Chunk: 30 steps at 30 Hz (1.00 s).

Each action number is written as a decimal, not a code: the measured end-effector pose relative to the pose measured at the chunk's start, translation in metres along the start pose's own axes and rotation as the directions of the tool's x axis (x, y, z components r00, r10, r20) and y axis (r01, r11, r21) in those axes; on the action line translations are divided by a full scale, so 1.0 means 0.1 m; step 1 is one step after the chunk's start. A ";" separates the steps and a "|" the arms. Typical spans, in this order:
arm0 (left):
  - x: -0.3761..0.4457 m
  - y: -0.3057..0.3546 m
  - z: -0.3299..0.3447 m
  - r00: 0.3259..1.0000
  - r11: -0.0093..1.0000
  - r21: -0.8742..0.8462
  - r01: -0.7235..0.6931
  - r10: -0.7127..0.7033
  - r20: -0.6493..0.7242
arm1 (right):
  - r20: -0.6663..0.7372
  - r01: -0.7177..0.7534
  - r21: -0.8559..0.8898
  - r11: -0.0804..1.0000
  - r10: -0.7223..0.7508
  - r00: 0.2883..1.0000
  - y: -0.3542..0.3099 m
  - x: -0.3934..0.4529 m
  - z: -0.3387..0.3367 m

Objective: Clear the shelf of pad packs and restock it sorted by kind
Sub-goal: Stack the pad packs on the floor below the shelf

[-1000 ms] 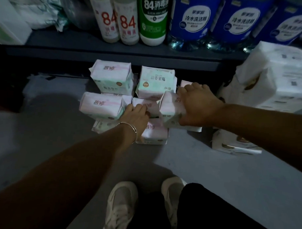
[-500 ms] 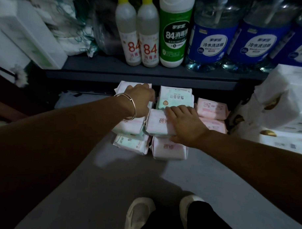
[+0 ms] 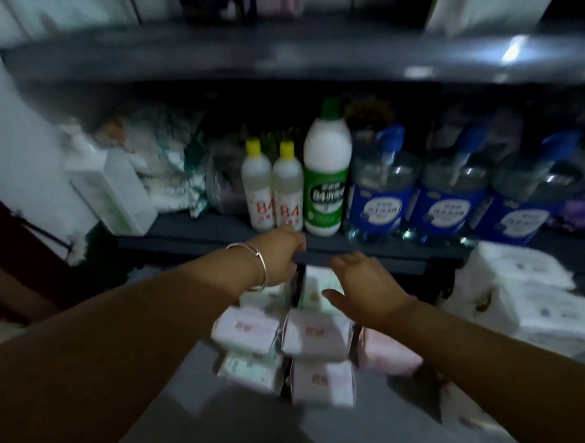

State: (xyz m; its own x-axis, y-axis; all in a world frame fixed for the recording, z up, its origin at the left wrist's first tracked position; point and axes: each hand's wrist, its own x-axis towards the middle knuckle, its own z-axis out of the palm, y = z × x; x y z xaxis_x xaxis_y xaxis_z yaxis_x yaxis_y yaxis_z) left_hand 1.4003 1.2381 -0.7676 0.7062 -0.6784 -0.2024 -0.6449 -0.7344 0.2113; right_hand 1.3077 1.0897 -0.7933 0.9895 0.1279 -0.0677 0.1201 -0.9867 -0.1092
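We are lifting both hands off the pad packs, which half a second ago we were pressing. Left hand now hovering by the shelf edge, fingers loosely curled, empty; right hand spread wide, released. Packs lying stacked on the floor below the shelf: sorting looks unfinished.

Pad packs are pale pink and mint green; beyond the hands, bottles carry blue labels, yellow caps.
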 end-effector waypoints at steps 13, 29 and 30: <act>0.03 0.72 -2.04 0.898 0.996 -0.032 -0.087 0.065 -0.436 | -0.409 -0.156 0.072 0.985 0.172 0.896 0.43 -0.07 -2.33; 1.21 0.55 -2.73 0.845 0.984 -0.100 -0.145 0.070 -0.531 | -0.452 -0.162 -0.009 0.987 0.140 0.881 0.77 0.93 -2.73; 1.30 0.49 -2.79 0.849 0.988 -0.087 -0.125 0.061 -0.524 | -0.444 -0.152 0.007 0.988 0.140 0.885 0.75 1.06 -2.76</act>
State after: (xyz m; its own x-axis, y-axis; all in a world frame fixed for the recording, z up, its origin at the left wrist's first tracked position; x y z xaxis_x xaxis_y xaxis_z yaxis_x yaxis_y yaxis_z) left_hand 1.5424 1.1189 -0.5164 0.7136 -0.6113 0.3422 -0.7002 -0.6394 0.3177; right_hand 1.4443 1.0014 -0.5351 0.9285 -0.0689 0.3648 -0.0325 -0.9939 -0.1050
